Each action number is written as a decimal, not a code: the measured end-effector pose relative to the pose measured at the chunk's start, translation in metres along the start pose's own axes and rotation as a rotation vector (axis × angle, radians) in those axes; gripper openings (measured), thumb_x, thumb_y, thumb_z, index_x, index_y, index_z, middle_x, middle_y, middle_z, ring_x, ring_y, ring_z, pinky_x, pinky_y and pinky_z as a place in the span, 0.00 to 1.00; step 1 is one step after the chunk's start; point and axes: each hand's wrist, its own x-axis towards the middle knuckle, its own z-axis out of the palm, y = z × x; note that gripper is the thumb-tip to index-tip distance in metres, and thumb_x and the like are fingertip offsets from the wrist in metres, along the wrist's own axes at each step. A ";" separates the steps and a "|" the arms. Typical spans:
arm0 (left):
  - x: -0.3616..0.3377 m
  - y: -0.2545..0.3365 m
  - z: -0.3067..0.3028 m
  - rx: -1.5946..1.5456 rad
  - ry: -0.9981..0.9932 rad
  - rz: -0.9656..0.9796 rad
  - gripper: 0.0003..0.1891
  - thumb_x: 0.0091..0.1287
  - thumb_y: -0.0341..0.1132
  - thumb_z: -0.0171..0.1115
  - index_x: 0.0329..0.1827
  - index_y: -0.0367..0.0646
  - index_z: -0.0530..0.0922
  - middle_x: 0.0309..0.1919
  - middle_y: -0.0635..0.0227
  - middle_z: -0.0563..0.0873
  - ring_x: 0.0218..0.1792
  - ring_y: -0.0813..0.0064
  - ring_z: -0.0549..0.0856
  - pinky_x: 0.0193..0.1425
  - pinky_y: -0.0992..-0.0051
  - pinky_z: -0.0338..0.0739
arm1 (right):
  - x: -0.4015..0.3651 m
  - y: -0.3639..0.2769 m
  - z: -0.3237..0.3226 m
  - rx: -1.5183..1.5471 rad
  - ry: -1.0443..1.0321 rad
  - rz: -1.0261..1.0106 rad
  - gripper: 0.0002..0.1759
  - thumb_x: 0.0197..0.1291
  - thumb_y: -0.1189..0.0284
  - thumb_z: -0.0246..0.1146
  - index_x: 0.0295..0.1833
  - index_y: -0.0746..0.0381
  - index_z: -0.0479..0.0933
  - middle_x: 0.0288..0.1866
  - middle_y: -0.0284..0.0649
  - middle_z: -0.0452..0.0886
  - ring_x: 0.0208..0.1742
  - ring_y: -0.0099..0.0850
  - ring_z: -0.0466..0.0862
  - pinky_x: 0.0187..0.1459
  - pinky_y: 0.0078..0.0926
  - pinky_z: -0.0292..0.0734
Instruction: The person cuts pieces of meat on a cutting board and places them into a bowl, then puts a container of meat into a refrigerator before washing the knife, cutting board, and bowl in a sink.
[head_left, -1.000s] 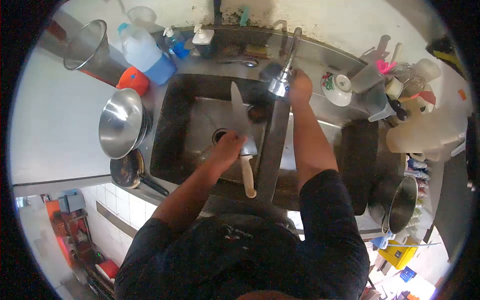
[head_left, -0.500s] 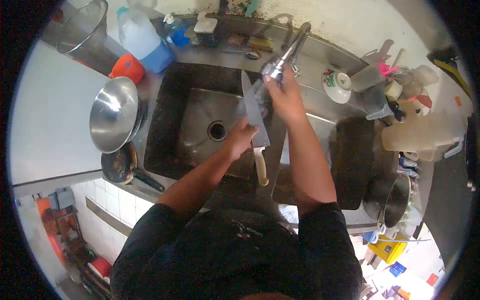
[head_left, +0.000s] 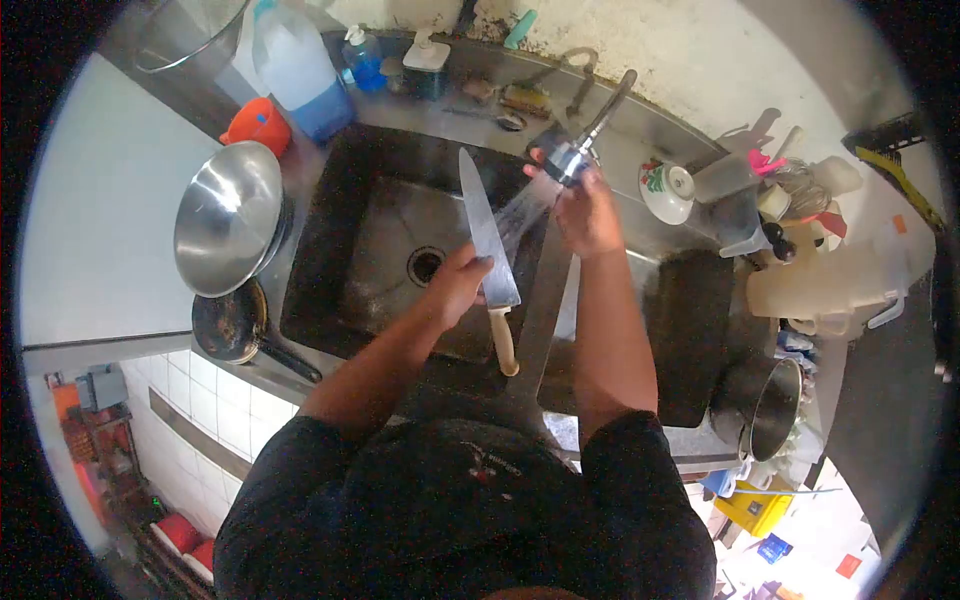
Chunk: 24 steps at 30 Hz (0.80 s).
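My left hand (head_left: 460, 287) grips a large kitchen knife (head_left: 485, 220) by the heel of its blade, thumb on the flat. The blade points up and away over the left sink basin (head_left: 385, 225), and the pale handle hangs free toward me. My right hand (head_left: 588, 215) is wrapped around the head of the chrome faucet (head_left: 568, 160), fingertips showing on its far left side. A spray of water (head_left: 525, 212) runs from the faucet head down toward the blade.
Left of the basin are a steel bowl (head_left: 228, 220), a frying pan (head_left: 230, 322), an orange cup (head_left: 258, 125) and a jug of blue liquid (head_left: 300, 75). On the right stand a patterned bowl (head_left: 667, 192), plastic containers (head_left: 815, 285) and a steel pot (head_left: 775, 410).
The faucet head has swung, and my right hand has shifted slightly right and down around it. Spray shows more clearly now. The knife has moved a little left with my left hand.
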 end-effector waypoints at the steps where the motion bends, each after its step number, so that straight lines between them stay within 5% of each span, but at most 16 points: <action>1: -0.003 0.002 -0.001 -0.003 0.002 0.006 0.18 0.85 0.41 0.63 0.74 0.50 0.80 0.54 0.68 0.91 0.48 0.67 0.92 0.50 0.58 0.89 | 0.005 -0.006 0.002 0.113 -0.045 0.051 0.37 0.76 0.55 0.70 0.81 0.63 0.71 0.72 0.53 0.86 0.71 0.53 0.87 0.71 0.54 0.80; 2: -0.007 0.003 -0.003 0.027 0.014 0.008 0.18 0.85 0.41 0.63 0.74 0.49 0.80 0.54 0.68 0.92 0.48 0.68 0.92 0.50 0.58 0.89 | 0.011 -0.002 -0.004 0.079 -0.065 0.048 0.44 0.72 0.50 0.72 0.84 0.61 0.67 0.75 0.53 0.83 0.72 0.51 0.87 0.68 0.49 0.87; 5: -0.014 0.007 -0.005 0.068 0.019 0.017 0.19 0.85 0.42 0.64 0.73 0.47 0.81 0.54 0.67 0.92 0.48 0.67 0.92 0.52 0.57 0.89 | 0.016 0.002 -0.010 0.145 -0.143 0.053 0.47 0.70 0.49 0.73 0.85 0.62 0.66 0.73 0.53 0.85 0.70 0.52 0.87 0.70 0.51 0.85; 13: -0.008 0.020 0.012 0.036 -0.051 0.019 0.19 0.85 0.42 0.63 0.73 0.46 0.81 0.56 0.65 0.92 0.52 0.63 0.93 0.54 0.53 0.91 | 0.022 0.009 -0.027 0.085 -0.070 0.012 0.39 0.70 0.51 0.74 0.73 0.69 0.77 0.58 0.56 0.90 0.65 0.55 0.90 0.72 0.57 0.83; 15: -0.002 0.023 0.020 0.062 -0.022 -0.028 0.16 0.86 0.39 0.60 0.71 0.45 0.82 0.52 0.70 0.91 0.47 0.74 0.90 0.48 0.63 0.88 | 0.015 -0.005 -0.015 0.019 -0.039 0.000 0.38 0.74 0.48 0.73 0.72 0.70 0.77 0.59 0.56 0.90 0.61 0.55 0.91 0.68 0.57 0.86; 18: 0.004 0.017 0.025 0.048 -0.113 0.011 0.16 0.86 0.40 0.61 0.71 0.46 0.82 0.50 0.71 0.90 0.46 0.76 0.89 0.46 0.64 0.88 | 0.012 -0.007 -0.017 -0.022 -0.095 -0.049 0.28 0.82 0.55 0.66 0.70 0.69 0.78 0.56 0.56 0.91 0.56 0.53 0.93 0.66 0.55 0.90; 24: -0.009 0.023 0.041 -0.043 -0.107 -0.020 0.16 0.86 0.42 0.63 0.71 0.48 0.82 0.49 0.73 0.89 0.45 0.77 0.89 0.43 0.67 0.86 | 0.007 -0.008 -0.004 -0.092 -0.019 -0.035 0.35 0.80 0.48 0.68 0.74 0.66 0.76 0.61 0.55 0.89 0.60 0.51 0.92 0.67 0.56 0.87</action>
